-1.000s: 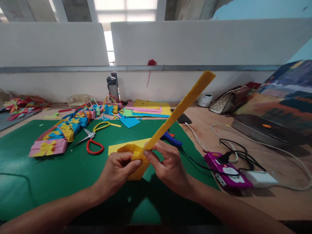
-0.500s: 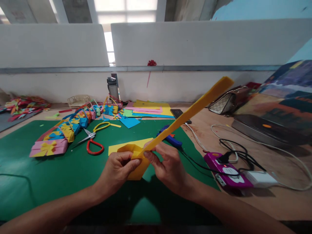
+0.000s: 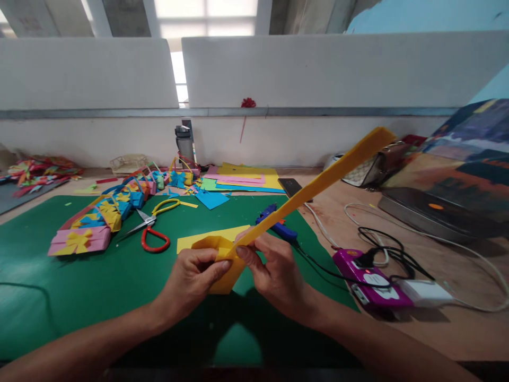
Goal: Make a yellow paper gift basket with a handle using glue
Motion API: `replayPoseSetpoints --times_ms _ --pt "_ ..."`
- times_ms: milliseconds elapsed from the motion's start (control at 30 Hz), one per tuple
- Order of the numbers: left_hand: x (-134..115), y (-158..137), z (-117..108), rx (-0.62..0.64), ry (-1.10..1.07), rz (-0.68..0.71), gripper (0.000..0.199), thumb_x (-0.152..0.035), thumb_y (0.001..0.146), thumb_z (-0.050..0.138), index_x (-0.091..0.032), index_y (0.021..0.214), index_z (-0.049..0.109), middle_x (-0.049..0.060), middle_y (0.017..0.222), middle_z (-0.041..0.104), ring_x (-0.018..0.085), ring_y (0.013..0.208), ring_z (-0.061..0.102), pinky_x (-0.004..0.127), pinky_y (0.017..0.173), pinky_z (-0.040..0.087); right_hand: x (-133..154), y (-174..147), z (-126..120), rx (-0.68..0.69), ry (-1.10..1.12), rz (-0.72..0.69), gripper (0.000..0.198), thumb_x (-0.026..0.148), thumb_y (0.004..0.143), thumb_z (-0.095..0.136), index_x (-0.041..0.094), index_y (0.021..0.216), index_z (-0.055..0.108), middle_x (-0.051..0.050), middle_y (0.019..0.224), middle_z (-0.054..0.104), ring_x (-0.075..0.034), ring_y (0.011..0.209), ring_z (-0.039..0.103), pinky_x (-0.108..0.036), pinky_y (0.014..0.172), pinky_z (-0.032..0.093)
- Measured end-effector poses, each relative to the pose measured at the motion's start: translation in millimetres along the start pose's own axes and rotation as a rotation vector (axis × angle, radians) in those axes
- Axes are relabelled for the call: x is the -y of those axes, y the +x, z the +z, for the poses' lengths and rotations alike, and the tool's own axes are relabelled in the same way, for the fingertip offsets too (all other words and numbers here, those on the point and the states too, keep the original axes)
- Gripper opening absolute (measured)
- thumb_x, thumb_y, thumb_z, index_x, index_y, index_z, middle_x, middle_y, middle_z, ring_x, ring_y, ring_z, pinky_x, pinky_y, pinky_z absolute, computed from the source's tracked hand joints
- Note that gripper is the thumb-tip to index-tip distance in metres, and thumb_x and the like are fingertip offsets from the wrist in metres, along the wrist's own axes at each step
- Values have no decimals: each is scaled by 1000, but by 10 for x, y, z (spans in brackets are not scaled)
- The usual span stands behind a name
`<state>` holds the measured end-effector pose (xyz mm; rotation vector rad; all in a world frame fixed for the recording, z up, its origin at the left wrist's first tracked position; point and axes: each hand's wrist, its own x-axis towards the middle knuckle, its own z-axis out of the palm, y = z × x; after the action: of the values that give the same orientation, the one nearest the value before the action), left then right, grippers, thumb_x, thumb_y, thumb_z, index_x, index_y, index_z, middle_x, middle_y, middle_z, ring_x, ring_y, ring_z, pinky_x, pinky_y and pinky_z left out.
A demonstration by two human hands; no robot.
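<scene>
My left hand (image 3: 191, 281) pinches a folded yellow paper basket (image 3: 223, 281) between thumb and fingers, above the green mat. In my right hand (image 3: 274, 265) is a long yellow paper strip (image 3: 318, 185), gripped near its lower end where it meets the basket's rim. The strip's free end rises to the upper right. Whether the strip is fixed to the basket cannot be seen under my fingers. Behind my hands a flat yellow sheet (image 3: 186, 244) lies on the mat. Just past my right hand rests a blue glue gun (image 3: 284, 231).
Scissors (image 3: 149, 223) lie open on the green mat (image 3: 99, 292). Small paper baskets with bows (image 3: 79, 241) line up at left. Coloured sheets (image 3: 250, 178), a bottle (image 3: 183, 143) and a phone (image 3: 290, 185) are farther back. A purple power strip (image 3: 368, 278) with cables sits at right.
The yellow strip has tilted lower, its free end shifting slightly to the right. Both hands keep nearly the same place and grip.
</scene>
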<state>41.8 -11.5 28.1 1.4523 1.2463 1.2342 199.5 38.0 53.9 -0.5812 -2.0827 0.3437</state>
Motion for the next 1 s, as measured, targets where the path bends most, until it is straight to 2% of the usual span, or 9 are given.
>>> replayPoseSetpoints --times_ms 233,467,700,833,1000 --pt "8 -3 -1 3 21 16 30 -40 77 59 -12 70 69 1 63 56 10 56 42 19 50 36 3 -4 2 2 -16 -1 16 13 85 48 19 71 53 -2 67 59 -14 61 54 -25 58 42" --pt "32 -4 -8 19 17 14 31 -39 80 56 -11 68 61 -3 58 41 7 53 31 19 46 26 -17 0 19 6 11 -43 15 15 86 46 19 74 53 -2 69 60 -14 64 56 -25 60 44" --pt "10 -4 -11 27 9 12 33 -39 80 55 -12 61 51 -4 56 35 7 52 28 19 45 22 -14 -5 24 7 54 -63 13 14 85 49 17 75 55 -4 70 60 -16 68 58 -27 64 46" --pt "-2 3 -17 21 13 5 31 -38 78 54 -12 60 52 -4 56 36 7 53 29 19 45 22 9 6 16 12 162 -72 13 12 85 50 19 78 58 -3 74 63 -15 71 59 -27 67 48" --pt "-13 12 -15 8 -34 -59 33 -41 76 54 -12 63 53 -3 59 38 8 54 30 20 47 25 -29 -23 25 2 214 -166 14 7 82 52 17 86 61 -4 77 62 -14 76 59 -26 69 49"
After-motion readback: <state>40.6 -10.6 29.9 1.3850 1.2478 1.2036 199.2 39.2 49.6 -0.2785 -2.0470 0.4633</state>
